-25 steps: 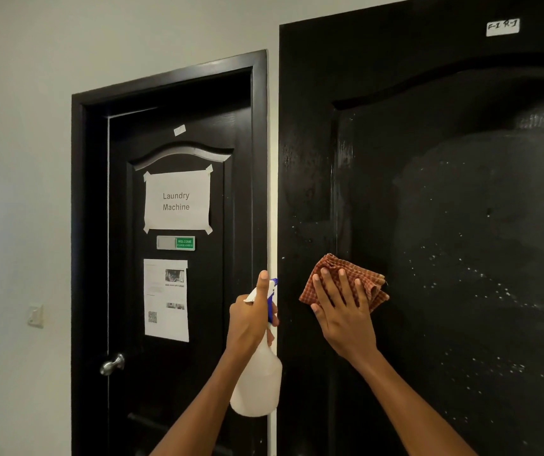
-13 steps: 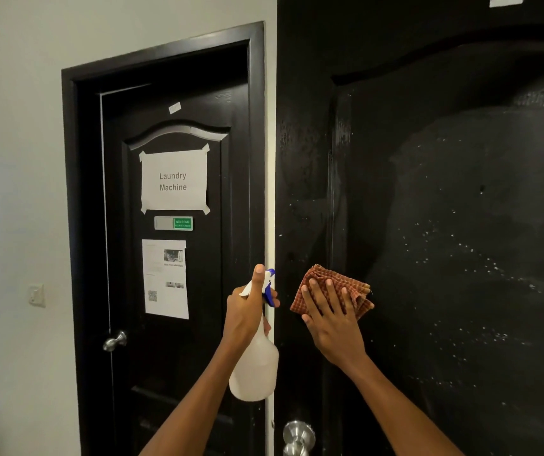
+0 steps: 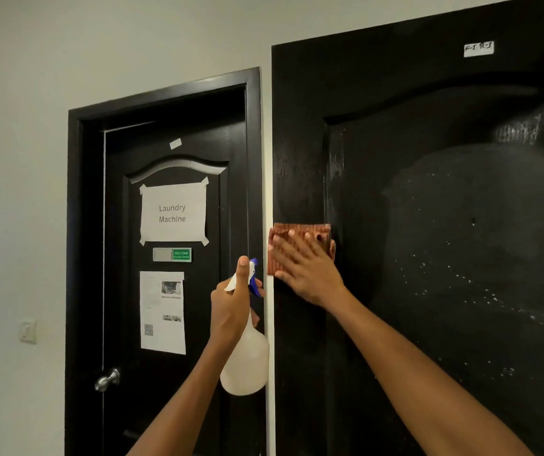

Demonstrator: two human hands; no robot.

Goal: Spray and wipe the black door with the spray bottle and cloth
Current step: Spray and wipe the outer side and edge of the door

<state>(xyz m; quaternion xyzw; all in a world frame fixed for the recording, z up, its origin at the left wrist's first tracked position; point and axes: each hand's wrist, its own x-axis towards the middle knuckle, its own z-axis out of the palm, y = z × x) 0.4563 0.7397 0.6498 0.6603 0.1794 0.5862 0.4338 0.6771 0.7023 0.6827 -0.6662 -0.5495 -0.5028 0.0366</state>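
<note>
The black door (image 3: 445,245) fills the right half of the head view, flecked with white spray droplets at its right and carrying a small white label near the top. My right hand (image 3: 306,273) presses a folded red checked cloth (image 3: 300,233) flat against the door's left stile, fingers straight and blurred by motion. My left hand (image 3: 232,306) grips the neck of a white spray bottle (image 3: 246,363) with a blue trigger, thumb up along the head, held just left of the door's edge.
A second black door (image 3: 178,390) stands further back on the left, with a "Laundry Machine" sign (image 3: 172,213), a green plate, a printed sheet and a silver handle (image 3: 107,379). A wall switch (image 3: 28,330) sits on the pale wall at far left.
My right hand has slid the cloth left to the door's left edge and slightly upward. The view has tilted up, hiding the knob below. My left hand keeps the bottle in place.
</note>
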